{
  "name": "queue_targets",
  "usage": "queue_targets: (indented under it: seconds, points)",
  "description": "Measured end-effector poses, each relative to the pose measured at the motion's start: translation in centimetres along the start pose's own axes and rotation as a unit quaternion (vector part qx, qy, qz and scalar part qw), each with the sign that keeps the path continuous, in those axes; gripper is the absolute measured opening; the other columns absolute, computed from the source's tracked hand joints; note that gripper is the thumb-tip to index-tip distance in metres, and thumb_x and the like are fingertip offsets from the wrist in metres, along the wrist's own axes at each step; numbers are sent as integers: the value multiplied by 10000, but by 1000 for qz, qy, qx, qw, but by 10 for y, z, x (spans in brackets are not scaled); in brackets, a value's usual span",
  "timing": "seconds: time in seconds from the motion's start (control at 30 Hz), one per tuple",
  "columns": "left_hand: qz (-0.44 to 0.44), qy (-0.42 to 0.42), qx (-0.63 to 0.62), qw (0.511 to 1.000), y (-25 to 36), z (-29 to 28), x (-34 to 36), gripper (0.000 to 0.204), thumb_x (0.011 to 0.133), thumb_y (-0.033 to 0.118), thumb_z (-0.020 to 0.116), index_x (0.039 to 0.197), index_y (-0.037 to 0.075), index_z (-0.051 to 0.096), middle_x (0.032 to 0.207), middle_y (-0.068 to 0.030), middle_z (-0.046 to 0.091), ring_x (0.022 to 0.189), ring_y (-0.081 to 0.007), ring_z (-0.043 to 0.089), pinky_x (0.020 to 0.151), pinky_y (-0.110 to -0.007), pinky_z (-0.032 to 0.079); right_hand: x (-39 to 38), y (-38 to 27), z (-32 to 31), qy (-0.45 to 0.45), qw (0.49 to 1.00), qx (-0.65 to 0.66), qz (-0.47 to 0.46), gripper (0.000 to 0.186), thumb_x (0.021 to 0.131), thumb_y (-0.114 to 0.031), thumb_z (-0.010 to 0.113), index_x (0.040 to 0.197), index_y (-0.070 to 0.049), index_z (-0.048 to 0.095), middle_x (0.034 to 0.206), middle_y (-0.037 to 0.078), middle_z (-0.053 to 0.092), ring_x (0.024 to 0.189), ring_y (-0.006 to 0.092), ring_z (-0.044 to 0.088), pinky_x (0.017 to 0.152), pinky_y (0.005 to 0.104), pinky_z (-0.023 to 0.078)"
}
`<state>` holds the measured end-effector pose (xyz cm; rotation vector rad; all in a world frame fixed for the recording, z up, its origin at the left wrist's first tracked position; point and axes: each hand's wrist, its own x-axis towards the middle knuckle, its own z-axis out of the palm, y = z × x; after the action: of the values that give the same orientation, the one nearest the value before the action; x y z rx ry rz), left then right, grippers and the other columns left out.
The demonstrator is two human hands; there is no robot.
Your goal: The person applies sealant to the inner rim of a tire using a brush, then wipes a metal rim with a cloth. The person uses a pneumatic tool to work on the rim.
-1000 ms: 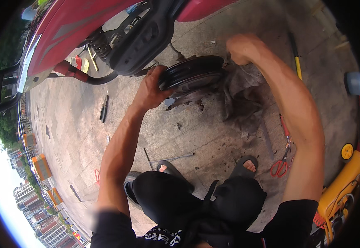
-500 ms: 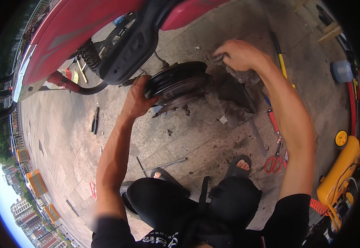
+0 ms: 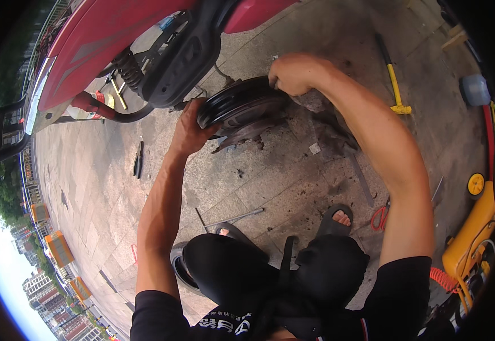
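My left hand [image 3: 192,128] grips the left end of a black wheel rim [image 3: 239,102] below the scooter's dark swingarm [image 3: 176,74], with its thumb low on the near side. My right hand [image 3: 290,74] is closed on a dirty grey rag [image 3: 330,122] at the right end of the rim; the rag hangs and lies bunched below it. What the fingertips touch is partly hidden by the hand. A rusty, dark plate-like part [image 3: 247,136] shows under the rim, on the stained paving.
A pink scooter [image 3: 94,40] fills the top left. Pliers [image 3: 138,159], a metal bar [image 3: 233,217], red-handled scissors [image 3: 378,219] and a yellow hammer [image 3: 398,91] lie around. A tyre [image 3: 185,273] is beside my knee. A yellow compressor [image 3: 469,233] and a plastic jug [image 3: 475,90] stand right.
My right hand has moved left with the rag onto the rim's right end. My left hand still grips the rim; the view has shifted slightly.
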<state>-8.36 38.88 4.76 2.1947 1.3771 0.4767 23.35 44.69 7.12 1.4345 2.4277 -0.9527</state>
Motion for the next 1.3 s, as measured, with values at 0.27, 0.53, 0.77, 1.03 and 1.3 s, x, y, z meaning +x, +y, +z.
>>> queue_targets:
  seconds: [0.27, 0.53, 0.77, 1.03, 1.3]
  points:
    - [-8, 7, -5, 1000, -2, 0, -4, 671, 690, 138, 832, 1271, 26, 515, 1177, -189, 611, 1128, -346, 592, 966, -398, 469, 17, -49, -1, 119, 976, -19, -181, 276, 778, -88, 570, 998, -59, 735, 954, 183, 701, 956, 348, 657, 837, 450, 513]
    - [10, 37, -14, 999, 4, 4, 1, 558, 693, 121, 809, 1179, 14, 558, 1082, -175, 619, 1063, -356, 594, 916, -413, 484, 6, -57, -22, 124, 987, 4, -100, 194, 734, -68, 598, 851, -65, 753, 877, 164, 716, 892, 338, 688, 768, 448, 534]
    - [-13, 35, -35, 999, 4, 1, -3, 554, 690, 133, 816, 1168, 14, 563, 1086, -181, 622, 1037, -371, 604, 895, -418, 495, -5, -47, -15, 121, 986, -102, -48, 250, 758, -45, 556, 909, -68, 754, 922, 180, 706, 924, 371, 666, 795, 465, 529]
    - [-11, 29, -32, 999, 0, 5, -2, 547, 695, 135, 814, 1173, 23, 574, 1067, -173, 634, 1033, -351, 621, 887, -409, 508, 22, -99, 4, 179, 966, -62, -175, 176, 757, -88, 598, 859, -31, 730, 853, 183, 691, 886, 390, 651, 792, 459, 520]
    - [3, 42, -42, 998, 3, 7, 2, 585, 671, 202, 831, 1176, 32, 588, 1071, -178, 639, 1016, -363, 627, 879, -420, 509, 10, -11, 22, 199, 979, -18, -29, 260, 799, -104, 581, 1009, -108, 734, 1017, 179, 695, 990, 362, 647, 830, 467, 524]
